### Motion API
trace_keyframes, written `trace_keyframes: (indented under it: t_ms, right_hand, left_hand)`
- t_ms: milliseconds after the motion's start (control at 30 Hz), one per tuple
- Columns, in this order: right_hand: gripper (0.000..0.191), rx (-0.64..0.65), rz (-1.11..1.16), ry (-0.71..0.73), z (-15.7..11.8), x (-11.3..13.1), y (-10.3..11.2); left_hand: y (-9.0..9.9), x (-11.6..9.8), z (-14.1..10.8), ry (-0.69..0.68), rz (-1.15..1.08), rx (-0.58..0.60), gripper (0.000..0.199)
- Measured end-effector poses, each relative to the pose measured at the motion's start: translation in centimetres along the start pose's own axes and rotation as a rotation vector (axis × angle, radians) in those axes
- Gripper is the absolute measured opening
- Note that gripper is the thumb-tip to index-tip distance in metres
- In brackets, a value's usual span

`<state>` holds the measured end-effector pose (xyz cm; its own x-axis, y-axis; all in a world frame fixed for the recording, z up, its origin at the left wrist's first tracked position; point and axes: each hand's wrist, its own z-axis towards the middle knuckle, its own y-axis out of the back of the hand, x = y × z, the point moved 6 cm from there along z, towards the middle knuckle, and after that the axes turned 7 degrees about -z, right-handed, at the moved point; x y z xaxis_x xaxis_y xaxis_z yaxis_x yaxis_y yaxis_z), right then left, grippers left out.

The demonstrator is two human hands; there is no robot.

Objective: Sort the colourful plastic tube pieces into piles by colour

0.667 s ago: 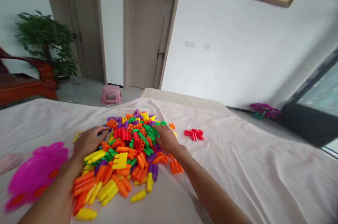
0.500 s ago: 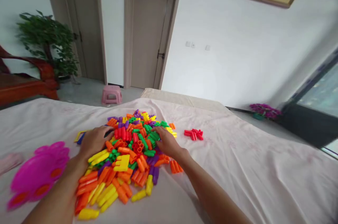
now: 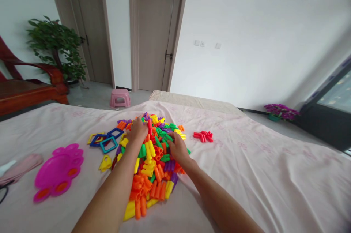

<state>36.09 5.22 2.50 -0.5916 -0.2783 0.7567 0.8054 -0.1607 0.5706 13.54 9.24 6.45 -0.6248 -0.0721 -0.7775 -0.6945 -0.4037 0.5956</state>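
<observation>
Multicoloured blocks (image 3: 158, 152) under both hands (image 3: 158, 137)

white painted wall (image 3: 211, 72): bright and evenly lit in soft, diffuse light, dimming toward the upper right corner.
dark-framed glass pane (image 3: 338, 92): pale at the right edge; the main light source cannot be told.
pale pink floral sheet (image 3: 246, 163): gentle shadows in the folds, a darker one beside the right forearm.
heap of multicoloured plastic blocks (image 3: 157, 152): vivid, fairly sharp, small highlights.
left hand (image 3: 138, 129): slightly soft.
brown wooden doorframes (image 3: 134, 35): leaning under wide-angle distortion.
</observation>
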Motion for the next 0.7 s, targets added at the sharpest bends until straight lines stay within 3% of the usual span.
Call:
trace_keyframes:
  t_ms: [100, 167, 300, 333, 400, 500, 600, 700]
  right_hand:
    - [0.025, -0.029, 0.143, -0.087, 0.3, -1.4, -0.2]
    - [0.027, -0.044, 0.209, -0.133, 0.5, -2.2, 0.1]
    - [0.03, -0.086, 0.253, -0.155, 0.6, -3.7, 2.2]
    - [0.029, -0.104, 0.255, -0.142, 0.5, -3.9, 2.9]
    - [0.029, -0.145, 0.237, -0.105, 0.5, -4.4, 4.0]
    - [0.026, -0.18, 0.185, -0.085, 0.4, -4.9, 4.4]
    - [0.022, -0.16, 0.179, -0.12, 0.3, -5.1, 2.9]
    - [0.022, -0.105, 0.237, -0.127, 0.2, -4.2, 1.0]
  left_hand:
    - [-1.4, -1.9, 0.8, 0.053, -0.079, -0.07, 0.054]
    - [-1.8, -3.3, 1.1, 0.008, -0.145, -0.062, 0.054]
    - [0.4, -4.8, 0.1, -0.171, -0.243, 0.042, 0.053]
    - [1.4, -4.8, -0.8, -0.239, -0.252, 0.098, 0.054]
    - [2.8, -4.6, -4.1, -0.474, -0.207, 0.341, 0.058]
    - [4.1, -2.0, -10.1, -0.639, 0.07, 0.584, 0.078]
    - [3.9, 0.1, -14.4, -0.677, 0.263, 0.637, 0.084]
    - [2.4, -0.3, -15.3, -0.667, 0.317, 0.579, 0.075]
